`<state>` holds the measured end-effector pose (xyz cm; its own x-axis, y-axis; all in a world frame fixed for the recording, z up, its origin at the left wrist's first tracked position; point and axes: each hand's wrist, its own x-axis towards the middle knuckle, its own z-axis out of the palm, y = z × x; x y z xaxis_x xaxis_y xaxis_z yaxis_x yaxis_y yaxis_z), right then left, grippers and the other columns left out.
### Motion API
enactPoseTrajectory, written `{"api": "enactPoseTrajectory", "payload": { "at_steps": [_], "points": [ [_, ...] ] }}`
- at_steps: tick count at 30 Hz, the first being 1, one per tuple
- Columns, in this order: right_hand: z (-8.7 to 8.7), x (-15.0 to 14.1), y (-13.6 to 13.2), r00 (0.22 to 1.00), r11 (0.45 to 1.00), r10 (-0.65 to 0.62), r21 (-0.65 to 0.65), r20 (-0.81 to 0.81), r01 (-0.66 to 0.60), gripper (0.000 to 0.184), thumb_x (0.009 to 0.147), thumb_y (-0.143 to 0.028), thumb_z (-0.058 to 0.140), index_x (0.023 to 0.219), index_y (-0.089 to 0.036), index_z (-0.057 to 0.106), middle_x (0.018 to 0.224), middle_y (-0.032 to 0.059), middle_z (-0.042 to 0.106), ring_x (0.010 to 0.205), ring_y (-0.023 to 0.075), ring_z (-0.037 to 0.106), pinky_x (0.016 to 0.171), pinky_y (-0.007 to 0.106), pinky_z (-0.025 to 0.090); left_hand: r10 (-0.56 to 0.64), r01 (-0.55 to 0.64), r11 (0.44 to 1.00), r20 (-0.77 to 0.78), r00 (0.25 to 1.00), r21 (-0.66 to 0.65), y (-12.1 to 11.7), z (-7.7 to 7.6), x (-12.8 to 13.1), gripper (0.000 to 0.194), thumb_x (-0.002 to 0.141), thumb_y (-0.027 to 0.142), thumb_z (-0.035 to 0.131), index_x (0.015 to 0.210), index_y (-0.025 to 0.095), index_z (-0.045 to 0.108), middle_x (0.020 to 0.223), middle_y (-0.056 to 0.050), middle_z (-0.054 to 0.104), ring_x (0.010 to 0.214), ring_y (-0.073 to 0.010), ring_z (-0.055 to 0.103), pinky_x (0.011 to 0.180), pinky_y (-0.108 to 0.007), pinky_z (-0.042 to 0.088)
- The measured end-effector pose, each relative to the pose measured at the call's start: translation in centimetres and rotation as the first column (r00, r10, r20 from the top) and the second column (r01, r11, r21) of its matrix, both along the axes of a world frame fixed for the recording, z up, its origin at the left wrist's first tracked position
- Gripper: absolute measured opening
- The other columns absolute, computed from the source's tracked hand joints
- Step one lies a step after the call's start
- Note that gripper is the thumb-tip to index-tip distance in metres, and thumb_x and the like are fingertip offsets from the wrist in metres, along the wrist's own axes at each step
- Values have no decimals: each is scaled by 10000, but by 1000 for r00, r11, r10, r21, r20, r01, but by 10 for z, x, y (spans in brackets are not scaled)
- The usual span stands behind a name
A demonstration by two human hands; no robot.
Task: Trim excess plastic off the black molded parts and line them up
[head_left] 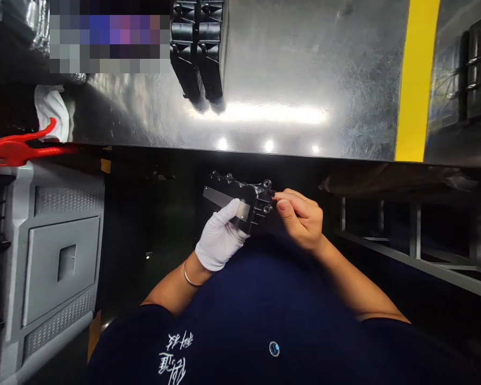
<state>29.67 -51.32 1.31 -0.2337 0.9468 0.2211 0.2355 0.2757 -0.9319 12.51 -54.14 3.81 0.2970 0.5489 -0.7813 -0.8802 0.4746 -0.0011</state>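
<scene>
In a white glove, my left hand (221,238) grips a black moulded plastic part (246,193) with a grey metal strip along its side. The thumb presses on that strip, and the part is held in the air between my body and the table edge. My bare right hand (302,216) is closed in a pinch at the part's right end, beside its round mounting holes. A small dark piece shows at the fingertips, too small to name.
Ahead is a shiny metal table (288,64) with two black plastic parts (198,51) standing on it. A yellow strip (417,80) crosses its right side. Red-handled pliers (16,149) and a white cloth (52,109) lie left. A grey plastic case (62,267) and a metal frame (414,256) flank me.
</scene>
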Motion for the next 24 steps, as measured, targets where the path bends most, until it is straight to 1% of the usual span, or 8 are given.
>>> {"api": "enactPoseTrajectory", "payload": {
  "at_steps": [3, 6, 9, 13, 16, 18, 21, 24],
  "points": [
    [4, 10, 5, 992, 987, 65, 139, 105, -79, 239, 917, -291, 511, 931, -184, 725, 643, 41, 639, 528, 140, 531, 495, 278, 445, -6, 5, 1000, -71, 997, -15, 1, 4, 1, 364, 966, 83, 372, 1193, 183, 640, 766, 8, 744, 700, -83, 710, 659, -147, 569],
    [4, 12, 7, 986, 975, 70, 199, 151, -100, 240, 915, -251, 512, 974, -183, 734, 669, 45, 663, 511, 127, 527, 474, 261, 434, -15, 13, 1000, -126, 992, -9, 0, 6, 3, 344, 941, 55, 403, 1128, 164, 671, 753, -1, 738, 663, -91, 703, 634, -158, 576],
    [3, 10, 6, 988, 962, 69, 251, 138, -103, 222, 903, -192, 527, 984, -178, 734, 653, 39, 651, 510, 120, 518, 465, 248, 419, -13, 16, 1000, -166, 986, 15, -1, 6, 5, 322, 923, 40, 421, 1035, 155, 701, 759, -6, 737, 665, -92, 701, 650, -165, 581],
    [3, 9, 6, 990, 959, 65, 265, 122, -96, 212, 887, -145, 546, 988, -164, 731, 625, 35, 628, 508, 120, 508, 459, 242, 406, -43, 58, 997, -233, 971, 59, -3, 4, 5, 237, 886, 52, 502, 866, 145, 719, 726, -6, 718, 663, -96, 688, 690, -176, 580],
    [1, 11, 7, 990, 955, 85, 274, 109, -112, 218, 885, -126, 544, 990, -168, 731, 672, 46, 668, 521, 120, 526, 465, 241, 413, -68, 106, 987, -286, 956, 119, -5, 3, 6, 185, 854, 66, 567, 761, 134, 713, 664, 2, 689, 594, -89, 656, 647, -172, 573],
    [-1, 12, 8, 991, 951, 84, 287, 107, -112, 216, 886, -125, 545, 989, -166, 731, 711, 55, 695, 536, 122, 545, 475, 241, 423, -78, 142, 974, -320, 944, 179, -6, 3, 7, 135, 833, 87, 607, 766, 128, 717, 650, 2, 685, 547, -88, 636, 581, -171, 565],
    [-5, 10, 7, 995, 954, 27, 294, 91, -53, 207, 898, -155, 542, 982, -160, 732, 724, 60, 703, 555, 126, 564, 491, 246, 436, -80, 182, 951, -367, 927, 251, -7, 3, 9, 66, 796, 130, 668, 827, 120, 725, 685, -19, 705, 561, -116, 655, 506, -177, 556],
    [-11, 3, 4, 997, 963, -43, 269, 68, 23, 216, 916, -193, 527, 962, -166, 736, 684, 46, 677, 544, 121, 545, 504, 252, 442, -63, 166, 949, -352, 934, 269, -6, -1, 8, 57, 748, 161, 728, 792, 126, 715, 683, -17, 703, 578, -129, 663, 468, -177, 550]
  ]
}}
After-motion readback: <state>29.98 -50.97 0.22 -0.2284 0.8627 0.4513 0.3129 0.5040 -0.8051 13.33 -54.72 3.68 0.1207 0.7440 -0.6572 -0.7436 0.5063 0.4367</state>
